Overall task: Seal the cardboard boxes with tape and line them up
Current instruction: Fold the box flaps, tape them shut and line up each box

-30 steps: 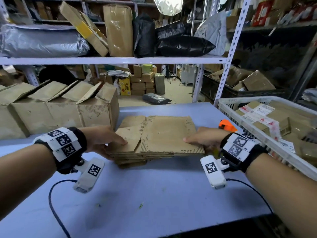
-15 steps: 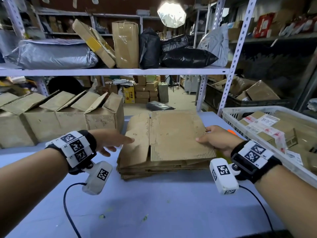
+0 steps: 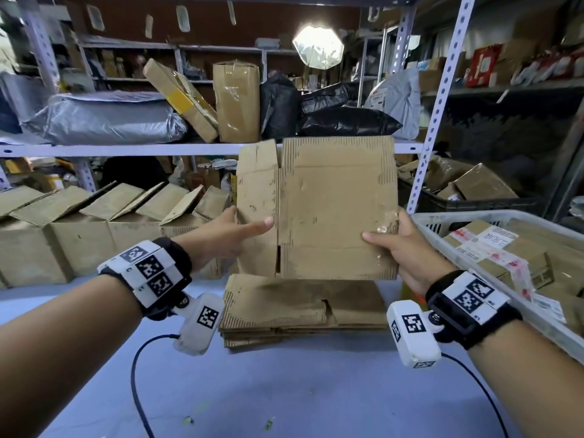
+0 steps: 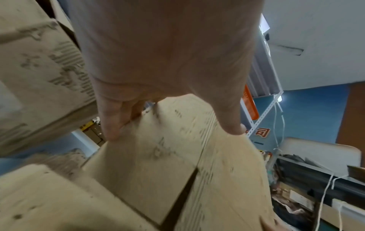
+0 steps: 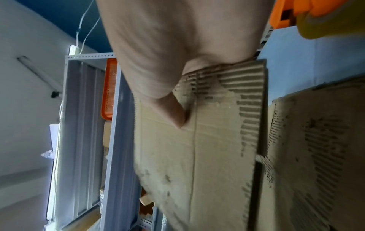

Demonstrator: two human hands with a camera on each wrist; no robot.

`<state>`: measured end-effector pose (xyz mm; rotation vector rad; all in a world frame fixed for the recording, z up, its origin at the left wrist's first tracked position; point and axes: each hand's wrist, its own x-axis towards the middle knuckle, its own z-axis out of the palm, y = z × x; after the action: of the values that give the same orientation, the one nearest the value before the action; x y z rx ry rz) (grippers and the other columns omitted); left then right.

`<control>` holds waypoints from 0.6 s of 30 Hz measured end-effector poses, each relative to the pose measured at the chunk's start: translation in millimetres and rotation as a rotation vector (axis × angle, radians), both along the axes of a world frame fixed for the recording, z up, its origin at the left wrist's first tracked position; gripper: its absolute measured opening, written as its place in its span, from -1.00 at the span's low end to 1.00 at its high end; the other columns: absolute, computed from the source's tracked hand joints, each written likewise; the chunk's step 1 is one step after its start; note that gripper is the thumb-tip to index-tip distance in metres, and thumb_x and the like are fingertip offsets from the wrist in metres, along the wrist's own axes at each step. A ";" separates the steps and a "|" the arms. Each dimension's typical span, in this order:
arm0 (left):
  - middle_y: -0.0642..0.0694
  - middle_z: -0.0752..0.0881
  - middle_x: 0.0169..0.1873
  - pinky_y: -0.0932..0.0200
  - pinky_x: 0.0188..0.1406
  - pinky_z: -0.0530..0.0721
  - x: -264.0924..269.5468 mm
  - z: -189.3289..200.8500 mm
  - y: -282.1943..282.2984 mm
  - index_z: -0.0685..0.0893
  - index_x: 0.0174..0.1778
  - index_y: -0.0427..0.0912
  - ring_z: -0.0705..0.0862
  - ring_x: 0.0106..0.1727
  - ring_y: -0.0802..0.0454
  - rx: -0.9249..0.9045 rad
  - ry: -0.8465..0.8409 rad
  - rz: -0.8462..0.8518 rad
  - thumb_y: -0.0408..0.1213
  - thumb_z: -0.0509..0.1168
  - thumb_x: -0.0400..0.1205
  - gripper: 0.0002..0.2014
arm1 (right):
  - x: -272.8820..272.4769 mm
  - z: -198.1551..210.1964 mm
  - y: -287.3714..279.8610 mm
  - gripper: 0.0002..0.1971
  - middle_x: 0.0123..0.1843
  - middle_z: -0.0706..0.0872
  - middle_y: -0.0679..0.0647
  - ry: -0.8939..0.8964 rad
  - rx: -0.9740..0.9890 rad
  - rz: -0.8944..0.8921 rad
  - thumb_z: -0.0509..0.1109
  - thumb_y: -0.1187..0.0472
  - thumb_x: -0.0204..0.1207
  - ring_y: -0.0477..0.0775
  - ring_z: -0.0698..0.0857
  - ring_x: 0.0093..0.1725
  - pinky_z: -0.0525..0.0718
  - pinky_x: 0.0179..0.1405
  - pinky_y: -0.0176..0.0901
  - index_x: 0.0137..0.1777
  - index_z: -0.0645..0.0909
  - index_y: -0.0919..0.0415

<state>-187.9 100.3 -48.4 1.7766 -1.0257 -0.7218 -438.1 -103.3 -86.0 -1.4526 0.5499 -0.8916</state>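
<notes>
A flattened brown cardboard box [image 3: 331,203] is held upright above the stack of flat boxes [image 3: 300,308] on the blue table. My left hand [image 3: 234,232] pinches its left edge, thumb in front, the other fingers behind. My right hand [image 3: 398,241] grips its right edge, thumb on the front face. The left wrist view shows the thumb and fingers clamped on the same box [image 4: 177,156]. In the right wrist view the thumb presses the flat box [image 5: 193,140]. A row of erected boxes [image 3: 94,229] with open top flaps stands at the left.
A white plastic basket [image 3: 442,216] holding taped parcels sits at the right. An orange and yellow tape dispenser [image 5: 308,14] lies by the right wrist. A metal shelf [image 3: 126,149] loaded with bags and parcels runs behind the table. Cables trail over the near table [image 3: 284,390].
Both hands have lifted the top flat box off the stack and tilted it upright. The left hand went from resting beside the stack to pinching the box's left edge.
</notes>
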 end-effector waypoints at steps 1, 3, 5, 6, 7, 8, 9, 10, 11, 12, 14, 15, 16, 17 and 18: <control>0.02 0.69 0.35 -0.11 0.31 0.71 -1.1 1.5 -3.0 0.42 0.52 0.01 0.74 0.28 0.01 -0.030 0.001 -0.013 0.37 0.58 0.22 0.00 | 3.0 1.8 2.8 -0.43 0.19 0.81 -0.01 -0.019 -0.003 0.018 0.50 0.45 0.52 -0.08 0.82 0.09 0.79 -0.12 -0.25 0.44 0.45 0.01; 0.07 0.66 0.41 -0.08 0.34 0.69 -4.6 4.1 -7.8 0.29 0.64 0.09 0.72 0.32 0.07 -0.078 -0.043 -0.048 0.35 0.62 0.17 0.14 | 10.6 4.0 7.8 -0.38 0.21 0.77 0.00 -0.038 -0.014 0.026 0.54 0.42 0.48 -0.04 0.81 0.11 0.79 -0.09 -0.21 0.45 0.41 0.00; 0.09 0.67 0.41 -0.10 0.41 0.64 -6.6 5.0 -11.4 0.24 0.68 0.15 0.72 0.33 0.09 -0.124 -0.086 -0.072 0.28 0.67 0.16 0.18 | 16.8 4.2 10.5 -0.34 0.28 0.71 0.02 -0.043 -0.032 -0.001 0.58 0.36 0.45 0.02 0.76 0.19 0.76 0.08 -0.06 0.46 0.35 0.05; 0.10 0.70 0.39 -0.11 0.43 0.63 -6.2 4.9 -12.3 0.26 0.68 0.13 0.73 0.31 0.09 -0.149 -0.088 -0.086 0.22 0.69 0.18 0.16 | 18.2 3.4 10.1 -0.31 0.31 0.68 0.03 -0.047 -0.029 0.001 0.61 0.32 0.43 0.01 0.75 0.20 0.76 0.10 -0.03 0.46 0.33 0.05; 0.10 0.72 0.36 -0.11 0.43 0.63 -5.0 4.1 -12.4 0.30 0.67 0.10 0.75 0.29 0.10 -0.164 -0.086 -0.109 0.15 0.70 0.20 0.12 | 18.4 2.3 8.9 -0.28 0.32 0.67 0.03 -0.053 -0.016 0.021 0.63 0.27 0.39 -0.01 0.78 0.17 0.78 0.06 -0.06 0.46 0.32 0.03; 0.10 0.73 0.34 -0.10 0.42 0.64 -3.5 2.7 -11.6 0.33 0.65 0.08 0.76 0.27 0.11 -0.164 -0.086 -0.139 0.10 0.71 0.21 0.09 | 17.2 1.3 6.7 -0.25 0.32 0.68 0.03 -0.060 -0.005 0.052 0.64 0.21 0.35 -0.05 0.80 0.13 0.80 -0.03 -0.13 0.47 0.32 0.01; 0.09 0.74 0.33 -0.08 0.41 0.65 -1.9 0.9 -10.4 0.35 0.65 0.08 0.75 0.28 0.12 -0.148 -0.090 -0.169 0.08 0.71 0.21 0.08 | 15.7 0.9 3.5 -0.20 0.34 0.69 0.03 -0.064 0.001 0.083 0.65 0.17 0.31 -0.10 0.81 0.11 0.80 -0.08 -0.19 0.49 0.32 -0.02; 0.07 0.73 0.35 -0.08 0.41 0.65 -0.5 -1.8 -9.0 0.35 0.65 0.08 0.74 0.31 0.11 -0.124 -0.095 -0.193 0.06 0.71 0.20 0.08 | 13.4 0.8 0.2 -0.16 0.36 0.69 0.01 -0.065 -0.003 0.110 0.65 0.15 0.29 -0.11 0.80 0.14 0.80 -0.08 -0.20 0.54 0.30 -0.06; 0.05 0.70 0.38 -0.10 0.43 0.64 1.4 -5.8 -7.6 0.35 0.65 0.08 0.72 0.34 0.09 -0.101 -0.097 -0.214 0.03 0.71 0.21 0.08 | 11.3 1.1 -3.1 -0.11 0.40 0.68 -0.02 -0.063 -0.015 0.133 0.65 0.15 0.30 -0.11 0.78 0.19 0.79 -0.03 -0.19 0.60 0.27 -0.11; 0.03 0.67 0.40 -0.13 0.44 0.63 3.0 -10.0 -6.3 0.35 0.65 0.09 0.69 0.38 0.06 -0.088 -0.087 -0.231 -0.01 0.71 0.23 0.06 | 10.0 1.5 -6.0 -0.05 0.43 0.66 -0.07 -0.065 -0.028 0.151 0.64 0.16 0.32 -0.12 0.76 0.24 0.77 0.03 -0.18 0.65 0.21 -0.18; 0.04 0.66 0.43 -0.12 0.44 0.63 6.7 -17.8 -3.1 0.33 0.64 0.13 0.67 0.41 0.07 -0.072 -0.045 -0.257 -0.11 0.69 0.29 0.01 | 9.6 2.7 -9.6 0.09 0.47 0.59 -0.23 -0.090 -0.047 0.186 0.66 0.17 0.32 -0.17 0.70 0.33 0.74 0.10 -0.19 0.71 0.05 -0.33; 0.08 0.66 0.42 -0.06 0.42 0.65 8.7 -20.2 -1.4 0.32 0.63 0.17 0.66 0.41 0.11 -0.058 -0.038 -0.273 -0.15 0.68 0.32 -0.03 | 10.9 4.3 -9.7 0.17 0.47 0.55 -0.30 -0.103 -0.059 0.207 0.69 0.16 0.30 -0.19 0.68 0.36 0.74 0.11 -0.21 0.71 -0.02 -0.39; 0.15 0.68 0.38 0.04 0.39 0.66 10.5 -21.6 0.4 0.32 0.61 0.21 0.66 0.39 0.17 -0.038 -0.051 -0.297 -0.19 0.66 0.36 -0.06 | 13.2 6.8 -8.9 0.21 0.50 0.51 -0.31 -0.105 -0.078 0.226 0.71 0.15 0.29 -0.18 0.65 0.40 0.74 0.14 -0.20 0.71 -0.08 -0.42; 0.22 0.70 0.34 0.16 0.33 0.67 12.0 -22.0 1.7 0.33 0.58 0.23 0.67 0.36 0.23 -0.011 -0.076 -0.327 -0.23 0.65 0.39 -0.11 | 16.4 10.0 -7.5 0.20 0.55 0.49 -0.26 -0.096 -0.105 0.246 0.69 0.15 0.31 -0.13 0.62 0.45 0.72 0.22 -0.14 0.71 -0.11 -0.42; 0.24 0.72 0.29 0.26 0.26 0.68 13.5 -22.0 3.0 0.34 0.55 0.22 0.68 0.34 0.25 0.016 -0.102 -0.359 -0.28 0.63 0.43 -0.15 | 20.2 13.9 -5.2 0.18 0.60 0.48 -0.17 -0.085 -0.138 0.267 0.66 0.16 0.33 -0.07 0.60 0.49 0.69 0.31 -0.06 0.71 -0.11 -0.42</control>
<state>-174.4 103.3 -70.4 1.6744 -1.4328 -0.8656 -417.9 -108.5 -72.1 -1.5626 0.2270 -0.7859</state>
